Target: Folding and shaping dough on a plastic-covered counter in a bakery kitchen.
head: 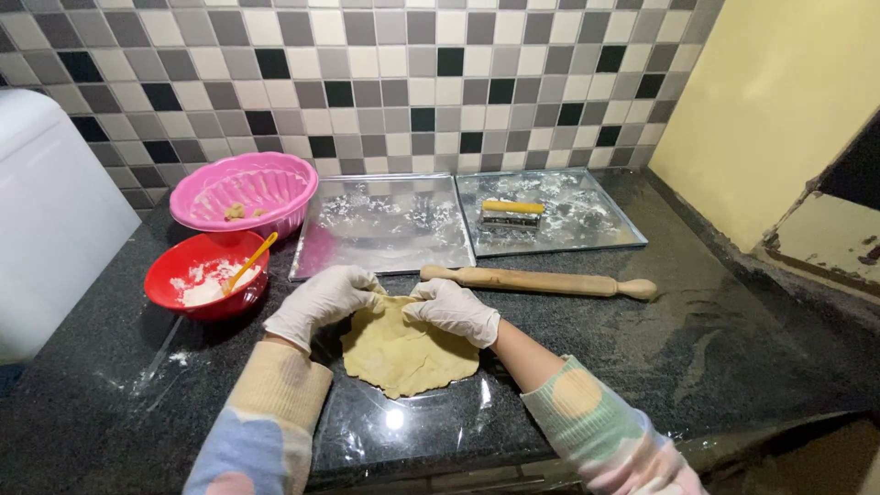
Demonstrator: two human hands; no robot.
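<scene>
A flat, roughly round sheet of pale yellow dough point(406, 353) lies on the dark granite counter point(715, 348). Both my hands wear white gloves. My left hand point(321, 301) pinches the dough's far left edge. My right hand point(456, 310) grips the far edge beside it, and that edge is lifted slightly off the counter. A wooden rolling pin point(541, 280) lies just beyond my hands.
Two floured metal trays point(385, 225) point(587, 215) sit at the back, the right one holding a yellow-handled scraper point(511, 212). A pink bowl point(243, 192) with dough bits and a red bowl point(206, 273) of flour with a yellow spoon stand at left. A white appliance point(50, 220) borders the far left.
</scene>
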